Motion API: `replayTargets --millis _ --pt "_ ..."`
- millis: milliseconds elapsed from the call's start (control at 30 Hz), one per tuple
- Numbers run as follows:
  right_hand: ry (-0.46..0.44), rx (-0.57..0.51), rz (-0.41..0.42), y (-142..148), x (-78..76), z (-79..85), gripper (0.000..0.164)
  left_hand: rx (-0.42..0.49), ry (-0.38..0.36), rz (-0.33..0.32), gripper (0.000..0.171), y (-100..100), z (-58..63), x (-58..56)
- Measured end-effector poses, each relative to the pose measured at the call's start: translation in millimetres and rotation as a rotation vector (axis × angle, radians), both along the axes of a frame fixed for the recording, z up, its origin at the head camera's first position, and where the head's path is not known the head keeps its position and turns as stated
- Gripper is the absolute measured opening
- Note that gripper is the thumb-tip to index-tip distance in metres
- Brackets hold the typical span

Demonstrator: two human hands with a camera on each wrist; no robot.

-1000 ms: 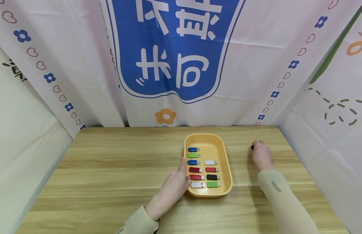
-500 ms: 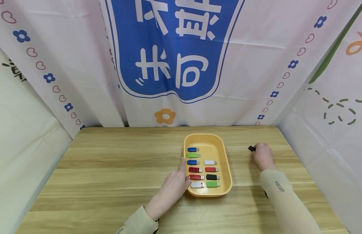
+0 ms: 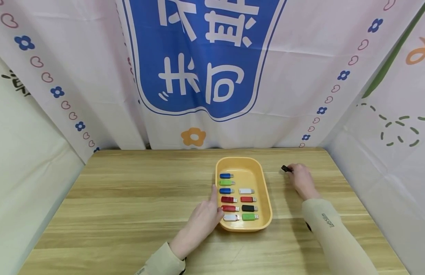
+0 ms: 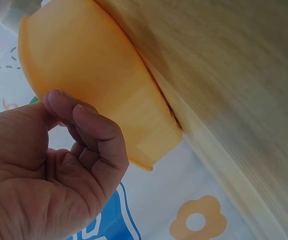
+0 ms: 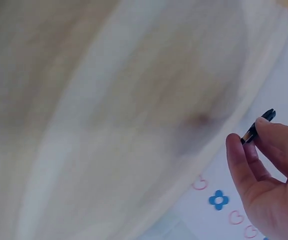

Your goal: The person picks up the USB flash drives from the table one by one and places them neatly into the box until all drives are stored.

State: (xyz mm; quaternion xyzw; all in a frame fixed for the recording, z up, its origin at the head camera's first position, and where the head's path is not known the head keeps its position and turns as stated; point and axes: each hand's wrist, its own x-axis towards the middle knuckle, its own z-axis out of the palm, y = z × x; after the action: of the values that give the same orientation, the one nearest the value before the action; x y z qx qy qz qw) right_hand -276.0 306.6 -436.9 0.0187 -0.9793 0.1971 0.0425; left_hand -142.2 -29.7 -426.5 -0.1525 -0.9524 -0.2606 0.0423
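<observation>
A black USB stick (image 3: 286, 169) is pinched between the thumb and fingers of my right hand (image 3: 302, 181), over the table to the right of the tray. The right wrist view shows this stick (image 5: 258, 126) slanting up from the fingertips. My left hand (image 3: 203, 217) holds the left rim of a yellow tray (image 3: 255, 177), thumb at the edge and index finger stretched along it. In the left wrist view its other fingers curl beside the tray's outer wall (image 4: 109, 65). Inside lie USB sticks in two columns, among them a blue one (image 3: 226, 176) and a white one (image 3: 246, 191).
The wooden table (image 3: 140, 191) extends to both sides of the tray. A printed white curtain (image 3: 294, 95) hangs along its back edge, and white cloth walls stand left and right. The tray's right column begins lower than its left one.
My right hand has moved left toward the tray with the black USB stick, more of which now sticks out from the fingers. My left hand and the tray have stayed put.
</observation>
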Motion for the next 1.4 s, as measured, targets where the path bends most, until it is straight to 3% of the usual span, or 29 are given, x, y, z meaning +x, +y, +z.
replayTargets --millis 300,833,1400 --pt "0.016 -0.037 0.100 -20.9 -3.9 11.2 0.024 0.004 -0.009 -0.001 0.077 -0.3 -0.1 -0.3" --pt "0.129 -0.104 0.175 -47.6 1.9 31.4 0.023 -0.011 0.030 0.001 0.075 -0.5 -1.0 0.1" --pt "0.162 -0.110 0.249 -64.3 8.6 41.4 0.020 -0.010 -0.027 0.015 0.076 0.9 1.3 0.0"
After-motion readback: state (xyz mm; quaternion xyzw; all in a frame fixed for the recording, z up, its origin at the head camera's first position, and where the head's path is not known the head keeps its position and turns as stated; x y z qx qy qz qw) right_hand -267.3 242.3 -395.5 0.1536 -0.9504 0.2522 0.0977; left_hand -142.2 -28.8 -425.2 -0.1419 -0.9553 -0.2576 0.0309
